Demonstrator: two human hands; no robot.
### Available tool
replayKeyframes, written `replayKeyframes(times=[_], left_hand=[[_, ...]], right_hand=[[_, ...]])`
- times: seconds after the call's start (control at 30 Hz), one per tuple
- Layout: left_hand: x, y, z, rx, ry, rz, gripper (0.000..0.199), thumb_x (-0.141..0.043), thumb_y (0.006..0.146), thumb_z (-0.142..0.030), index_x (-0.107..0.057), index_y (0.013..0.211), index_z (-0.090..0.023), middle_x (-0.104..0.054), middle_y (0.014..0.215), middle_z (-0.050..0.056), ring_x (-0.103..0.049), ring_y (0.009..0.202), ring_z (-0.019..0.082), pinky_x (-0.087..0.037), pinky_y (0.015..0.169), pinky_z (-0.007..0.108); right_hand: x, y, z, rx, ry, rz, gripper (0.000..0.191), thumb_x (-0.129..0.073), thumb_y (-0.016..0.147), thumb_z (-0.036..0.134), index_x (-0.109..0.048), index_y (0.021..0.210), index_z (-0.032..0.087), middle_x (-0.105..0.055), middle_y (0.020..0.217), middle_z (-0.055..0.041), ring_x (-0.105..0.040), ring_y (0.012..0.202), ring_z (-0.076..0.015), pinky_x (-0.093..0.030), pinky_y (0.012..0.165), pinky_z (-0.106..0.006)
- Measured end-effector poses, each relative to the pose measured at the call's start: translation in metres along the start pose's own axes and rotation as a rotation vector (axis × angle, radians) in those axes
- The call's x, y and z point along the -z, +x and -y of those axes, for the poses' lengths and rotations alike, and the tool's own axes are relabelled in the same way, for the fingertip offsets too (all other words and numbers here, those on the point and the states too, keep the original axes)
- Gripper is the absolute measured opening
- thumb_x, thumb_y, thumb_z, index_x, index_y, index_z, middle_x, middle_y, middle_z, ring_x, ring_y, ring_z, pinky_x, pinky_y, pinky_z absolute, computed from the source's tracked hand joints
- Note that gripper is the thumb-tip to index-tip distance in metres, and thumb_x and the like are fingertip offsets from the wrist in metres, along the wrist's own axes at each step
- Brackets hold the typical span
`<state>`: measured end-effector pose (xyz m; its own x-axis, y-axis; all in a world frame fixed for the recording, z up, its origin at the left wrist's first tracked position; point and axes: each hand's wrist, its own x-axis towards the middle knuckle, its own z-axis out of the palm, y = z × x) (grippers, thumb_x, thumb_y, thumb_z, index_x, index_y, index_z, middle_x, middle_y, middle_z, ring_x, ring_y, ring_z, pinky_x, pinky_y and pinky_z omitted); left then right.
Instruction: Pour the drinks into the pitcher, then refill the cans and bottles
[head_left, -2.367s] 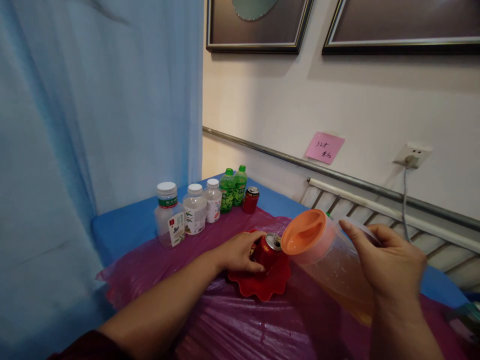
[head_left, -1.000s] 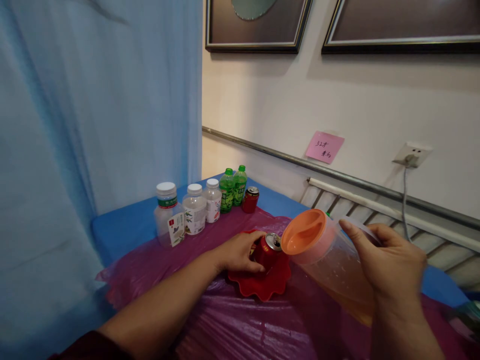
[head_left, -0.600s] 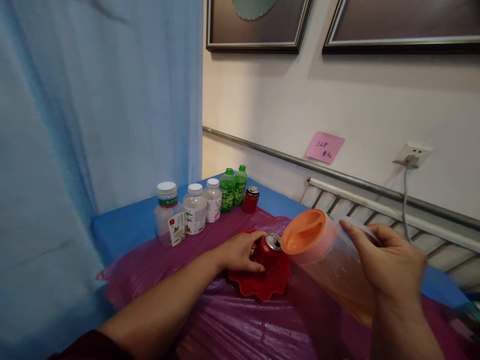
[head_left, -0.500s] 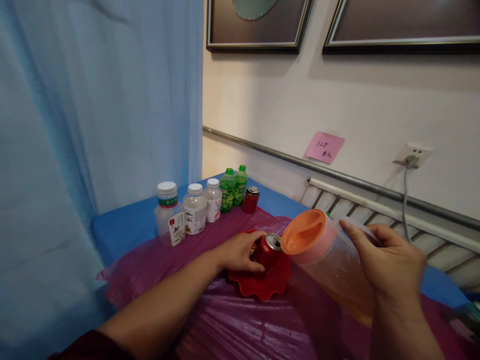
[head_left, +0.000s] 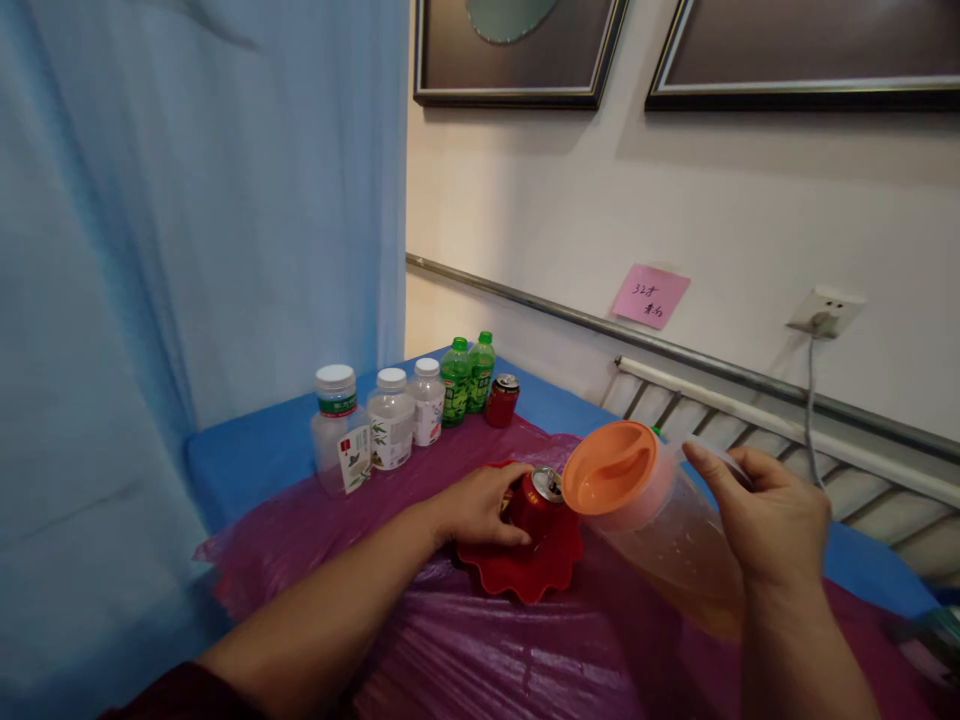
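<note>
My left hand (head_left: 484, 507) is wrapped round a red can (head_left: 534, 503) that stands in a red scalloped dish (head_left: 525, 575). The can's top is open and faces up. In my right hand (head_left: 772, 510) is the handle of a clear pitcher (head_left: 667, 540) with an orange lid (head_left: 609, 467). The pitcher is tipped toward the can, its lid close beside the can's rim. Brownish liquid lies low inside the pitcher. Whether any liquid runs into the can cannot be made out.
Behind stand three white-capped clear bottles (head_left: 391, 420), two green bottles (head_left: 455, 385) and another red can (head_left: 502, 400). Purple plastic sheeting (head_left: 420, 640) covers part of the blue surface (head_left: 255, 430). A white radiator (head_left: 720, 430) is at the right, a blue curtain (head_left: 225, 200) at the left.
My right hand has shifted slightly left, and the pitcher's body has swung a little with it. My left hand and the can have stayed in place.
</note>
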<state>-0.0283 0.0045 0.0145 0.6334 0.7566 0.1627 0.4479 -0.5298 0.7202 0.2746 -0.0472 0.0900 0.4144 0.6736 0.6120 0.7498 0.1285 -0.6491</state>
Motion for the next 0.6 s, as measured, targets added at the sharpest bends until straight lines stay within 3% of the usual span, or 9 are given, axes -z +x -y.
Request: replayKeyframes(times=[0.27,0.43,0.6], left_hand=[[0.0,0.0,0.003,-0.023,-0.007,-0.019,0.08,-0.088,0.064,-0.034,-0.056,0.136,-0.023,-0.069,0.13,0.009,-0.067,0.115,0.032,-0.052,0.098,0.041],[0.001,0.0,0.002,-0.042,-0.053,-0.011,0.08,-0.086,0.066,-0.033,-0.054,0.139,-0.024,-0.069,0.132,0.009,-0.067,0.115,0.03,-0.051,0.1,0.04],[0.002,0.001,0.0,-0.04,-0.059,-0.03,0.08,-0.086,0.066,-0.035,-0.055,0.139,-0.024,-0.07,0.13,0.007,-0.067,0.116,0.031,-0.05,0.102,0.041]], right_hand=[[-0.009,0.006,-0.013,-0.028,0.172,0.0,0.059,-0.067,0.074,0.073,-0.049,0.053,0.021,-0.031,0.053,0.0064,-0.031,0.053,-0.0105,-0.025,0.051,-0.027],[-0.034,0.013,-0.047,-0.2,0.504,0.044,0.057,-0.072,0.074,0.069,-0.047,0.054,0.021,-0.037,0.052,0.0064,-0.033,0.051,-0.0099,-0.027,0.049,-0.026],[-0.062,0.016,-0.073,-0.357,0.745,0.01,0.058,-0.075,0.071,0.068,-0.044,0.057,0.022,-0.036,0.049,0.0089,-0.03,0.045,-0.0074,-0.025,0.044,-0.023]])
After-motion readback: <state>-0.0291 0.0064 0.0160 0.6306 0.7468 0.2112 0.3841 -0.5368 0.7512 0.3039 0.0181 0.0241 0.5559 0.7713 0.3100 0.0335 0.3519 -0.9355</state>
